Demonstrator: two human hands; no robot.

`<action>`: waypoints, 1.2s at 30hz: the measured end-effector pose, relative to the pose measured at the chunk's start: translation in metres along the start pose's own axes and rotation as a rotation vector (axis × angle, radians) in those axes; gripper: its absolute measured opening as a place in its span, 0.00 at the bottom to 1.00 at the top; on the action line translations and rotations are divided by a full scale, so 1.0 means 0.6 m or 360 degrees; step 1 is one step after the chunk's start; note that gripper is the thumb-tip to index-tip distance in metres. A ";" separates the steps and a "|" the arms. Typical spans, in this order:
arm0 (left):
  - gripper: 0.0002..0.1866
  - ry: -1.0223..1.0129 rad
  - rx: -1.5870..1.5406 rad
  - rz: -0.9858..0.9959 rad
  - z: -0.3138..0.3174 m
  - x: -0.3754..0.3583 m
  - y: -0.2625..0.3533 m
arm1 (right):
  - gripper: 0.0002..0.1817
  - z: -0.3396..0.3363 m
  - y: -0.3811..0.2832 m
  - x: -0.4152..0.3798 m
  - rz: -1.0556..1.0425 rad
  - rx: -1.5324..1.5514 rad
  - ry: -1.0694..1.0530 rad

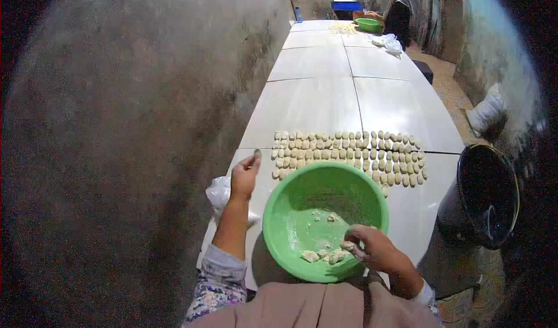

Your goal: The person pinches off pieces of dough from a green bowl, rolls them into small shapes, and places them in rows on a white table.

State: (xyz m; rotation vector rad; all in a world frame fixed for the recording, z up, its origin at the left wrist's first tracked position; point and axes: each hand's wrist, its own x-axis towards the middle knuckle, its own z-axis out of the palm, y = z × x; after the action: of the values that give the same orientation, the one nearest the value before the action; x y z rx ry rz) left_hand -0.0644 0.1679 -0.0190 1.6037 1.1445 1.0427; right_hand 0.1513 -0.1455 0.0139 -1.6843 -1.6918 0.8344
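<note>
A large green plastic basin [273,212] stands on the near end of the white tiled table, with crumbly pale dough scraps [322,255] on its bottom. Inside the basin's right side is my right hand [378,249], its floury fingers curled together just above the scraps; what they hold, if anything, is hidden. To the left of the basin my left hand [244,174] is raised over the table's left edge, thumb and fingers pinched together; I cannot make out what is between them. Beyond the basin lie rows of small oval dough pieces [349,148].
A white plastic bag [219,192] lies by the left table edge, against a bare wall [145,95]. At right stands a dark bucket [488,200]. Another green basin [369,24] and a plastic bag [386,42] sit at the far end. A white sack [487,110] leans at right.
</note>
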 end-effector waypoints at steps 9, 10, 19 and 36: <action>0.17 0.0004 -0.0115 -0.0633 0.054 0.126 -0.192 | 0.14 -0.001 0.020 -0.008 -0.0045 0.0069 0.0004; 0.14 -0.0004 0.0130 -0.0459 0.056 0.140 -0.224 | 0.14 -0.005 0.019 -0.010 -0.0041 0.0070 0.0013; 0.14 0.0106 0.0989 -0.0167 0.034 0.139 -0.201 | 0.12 -0.004 0.030 -0.006 -0.0027 0.0135 0.0030; 0.21 -0.1335 0.0383 0.0494 0.152 -0.092 0.046 | 0.10 -0.009 0.030 -0.004 0.0220 0.0286 0.0559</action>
State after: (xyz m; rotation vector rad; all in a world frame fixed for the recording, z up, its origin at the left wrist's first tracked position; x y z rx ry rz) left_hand 0.0158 0.0926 -0.0240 2.1526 0.4617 0.3147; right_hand 0.1666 -0.1481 0.0029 -1.7201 -1.2408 0.6814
